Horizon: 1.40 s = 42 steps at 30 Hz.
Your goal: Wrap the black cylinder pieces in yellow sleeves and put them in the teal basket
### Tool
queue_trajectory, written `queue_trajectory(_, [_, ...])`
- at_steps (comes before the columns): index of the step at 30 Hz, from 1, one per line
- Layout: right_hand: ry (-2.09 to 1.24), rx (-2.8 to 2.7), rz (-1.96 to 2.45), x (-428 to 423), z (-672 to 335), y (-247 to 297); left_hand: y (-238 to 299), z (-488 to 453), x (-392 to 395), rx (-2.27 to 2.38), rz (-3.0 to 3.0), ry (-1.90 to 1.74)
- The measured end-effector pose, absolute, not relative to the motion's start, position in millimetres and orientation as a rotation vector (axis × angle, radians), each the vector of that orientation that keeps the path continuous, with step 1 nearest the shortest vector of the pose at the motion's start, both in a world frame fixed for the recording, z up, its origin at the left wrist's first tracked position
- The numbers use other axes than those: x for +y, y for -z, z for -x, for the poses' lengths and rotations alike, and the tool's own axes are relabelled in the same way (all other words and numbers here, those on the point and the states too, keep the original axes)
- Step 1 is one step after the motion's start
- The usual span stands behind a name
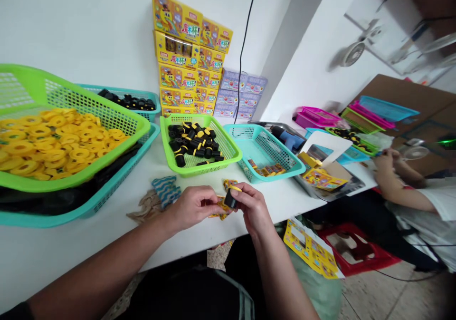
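"What's closest to the camera?"

"The dark-clothed lap [178, 294], at the bottom centre."

"And from the left?"

"On the left side of the frame, a green basket [46, 187] heaped with yellow rings [59, 141]. Then a blue patterned cloth [166, 190], left of centre, lying just beside the left hand [194, 208]."

"Is that hand gripping anything?"

"I can't tell. Thumb and forefinger come almost together over some small printed yellow pieces [229, 183] on the table, and the fingertips hide whether one is pinched."

"Where's the main thing?"

"Just below the middle of the frame: a black piece [230, 199] with a yellow end, pinched between thumb and fingers of the right hand [252, 206], above the table."

"Which way does it point?"

"Yellow end toward the top of the frame, leaning slightly right. It's stubby; its long axis seems to run from that end down and a little left."

"So which step is this?"

"My guess is close handwork on one piece, the right hand steadying, the left working beside it. The next move seems to call for a firm right pinch, the yellow end kept up, and careful left fingertips."

"And further right?"

"A blue basket [274, 176] with a few printed pieces in it, then a co-worker [420, 201] at the right edge."
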State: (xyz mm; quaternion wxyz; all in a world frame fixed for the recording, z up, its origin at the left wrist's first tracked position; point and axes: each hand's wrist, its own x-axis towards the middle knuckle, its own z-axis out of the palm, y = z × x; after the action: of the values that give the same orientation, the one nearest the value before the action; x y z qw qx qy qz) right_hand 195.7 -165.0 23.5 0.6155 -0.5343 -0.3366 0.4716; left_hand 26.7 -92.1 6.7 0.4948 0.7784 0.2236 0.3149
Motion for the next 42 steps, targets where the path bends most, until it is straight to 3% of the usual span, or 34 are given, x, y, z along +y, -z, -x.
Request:
queue_trajectory(15, [-0.926, -0.851, 1.241, -168, -183, -26, -7, -28, -96, 0.541, -1.446, -0.549])
queue_trajectory(42, [-0.933, -0.984, 1.174, -166, -193, -16, -8, -30, -99, 0.438, -1.006, -0.511])
